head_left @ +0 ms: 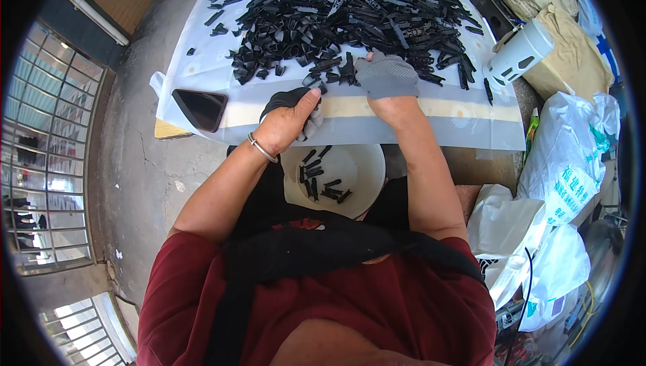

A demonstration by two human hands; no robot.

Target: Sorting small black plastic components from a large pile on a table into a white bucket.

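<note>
Phone (200,109), dark-screened, lies flat near the left corner of the table, on its pale flower-printed cover (451,130). Next comes the left hand (289,118), in a dark glove that leaves the thumb bare, with 1 bracelet (262,153) at the wrist; its fingers are curled, and a dark piece (317,87) shows right by the thumb tip, though I cannot tell whether it is pinched. Lower down, by the table's near edge, a cream bowl (363,177) contains a scattering of black pieces, upward of 8. Across the far part of the table spreads a big heap (289,39) of similar black pieces. By those amounts, the work looks early: a small share is in the bowl, and most is left in the heap. The right hand (390,80), in a gray dotted glove, sits at the heap's near edge, fingers bent; whatever they grasp, if anything, is hidden. Rightmost come a white tumbler (518,53) and, past the table, stuffed bags (565,140).
</note>
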